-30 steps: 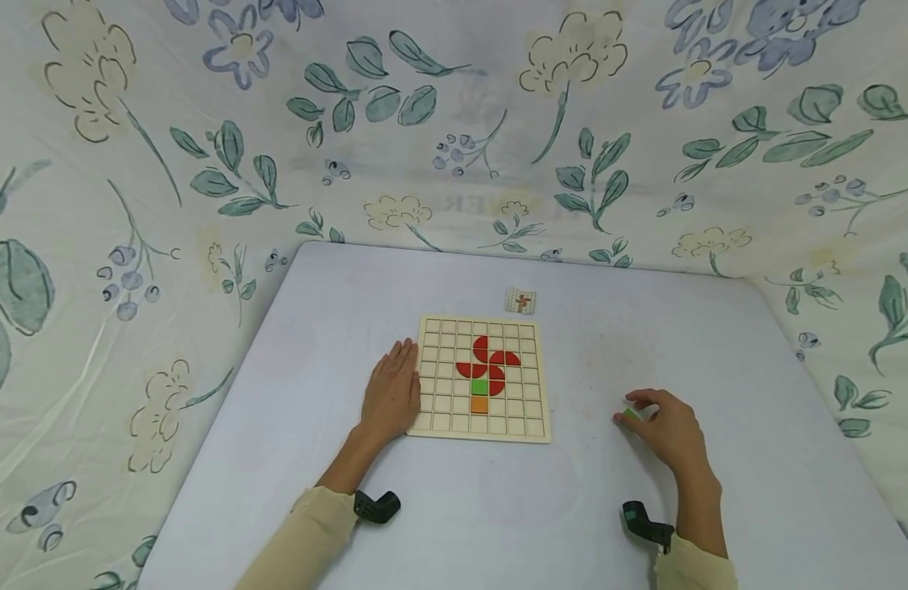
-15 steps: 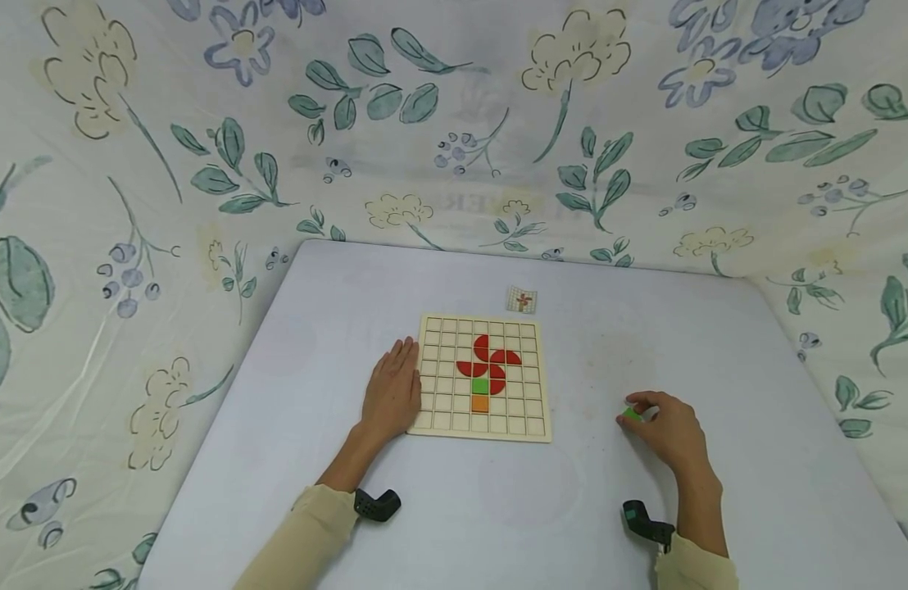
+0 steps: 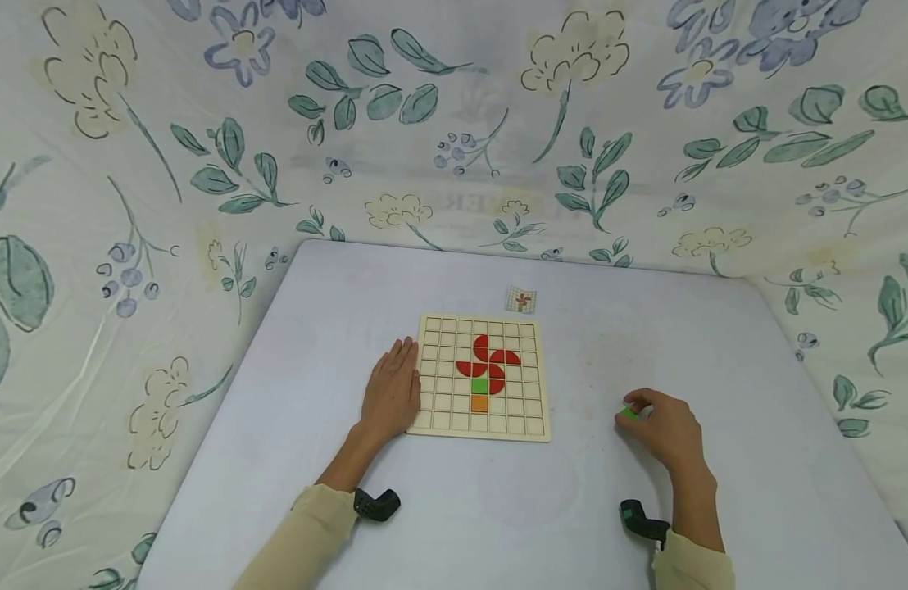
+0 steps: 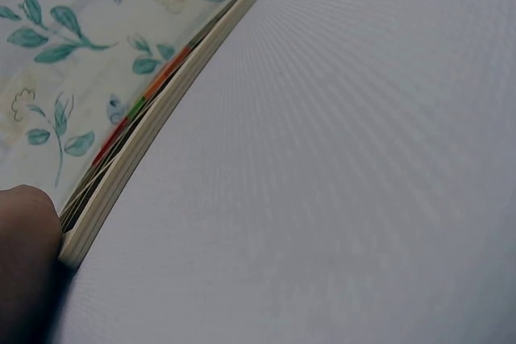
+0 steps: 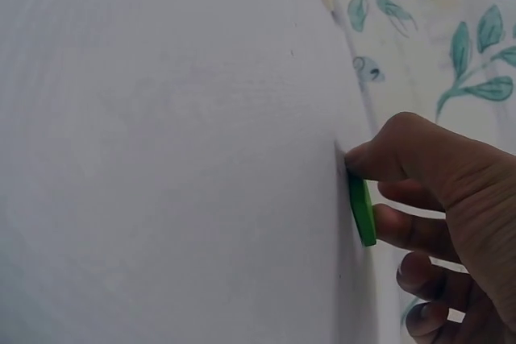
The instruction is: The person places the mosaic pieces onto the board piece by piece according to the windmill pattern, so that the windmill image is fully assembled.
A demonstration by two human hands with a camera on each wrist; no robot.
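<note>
A square wooden grid board [image 3: 439, 419] lies on the table. On it, several red curved tiles [image 3: 481, 348] form a pinwheel, with a green square tile [image 3: 479, 386] and an orange square tile [image 3: 479, 403] in a column below. My left hand [image 3: 392, 392] lies along the board's left edge, fingers straight and touching it. To the right of the board, my right hand [image 3: 669, 428] pinches a small green tile [image 5: 363, 212] between thumb and fingers, just above or at the tabletop; I cannot tell which.
A small pattern card [image 3: 521, 300] with a pinwheel picture lies behind the board. The white table [image 3: 336, 303] meets a floral cloth [image 3: 454, 123] at its back and sides. A dark wrist device [image 3: 377, 506] sticks out from each sleeve.
My right hand and forearm have shifted very slightly, with the green tile still pinched. My left hand and the board stay in place.
</note>
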